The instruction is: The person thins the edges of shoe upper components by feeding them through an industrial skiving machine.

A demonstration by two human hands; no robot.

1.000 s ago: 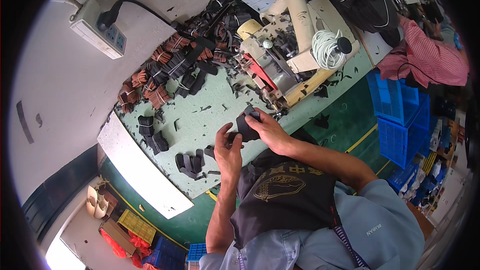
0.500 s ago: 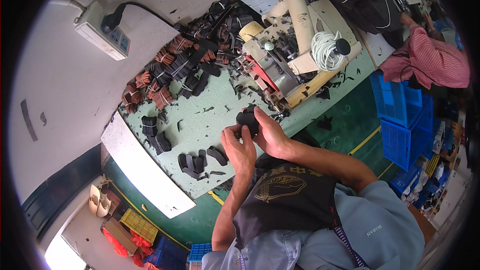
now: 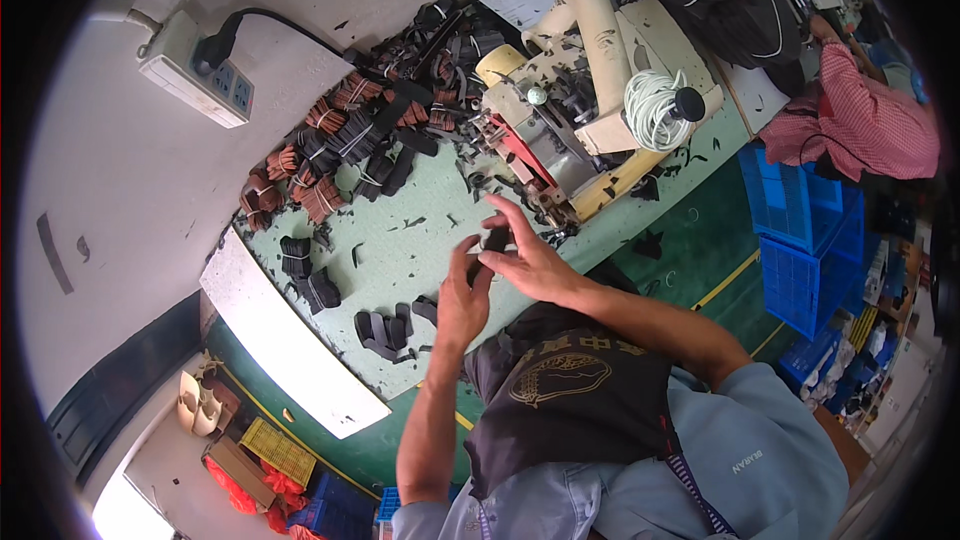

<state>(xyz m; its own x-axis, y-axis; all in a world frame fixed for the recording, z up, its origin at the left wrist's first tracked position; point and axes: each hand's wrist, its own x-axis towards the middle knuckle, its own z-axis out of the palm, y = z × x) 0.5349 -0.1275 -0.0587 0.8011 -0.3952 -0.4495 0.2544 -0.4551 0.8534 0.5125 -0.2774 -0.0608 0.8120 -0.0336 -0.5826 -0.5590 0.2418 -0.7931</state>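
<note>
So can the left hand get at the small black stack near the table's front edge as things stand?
Probably yes. The left hand hovers just beside the black stack, with only bare green table between them. It shares a dark piece with the right hand, so it may need to let go first.

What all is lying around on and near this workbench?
small black piece: one, black, between both hands
green worktable: one, pale green, centre
sewing machine: one, cream, table's right end
white cord coil: one, white, on the machine
black pieces: several small piles, black, near table edge
brown and black bundles: many, far side of table
power strip: one, white, on wall, upper left
blue crates: stacked, blue, right
left hand: one, touching the piece
right hand: one, fingers spread over the piece
</note>
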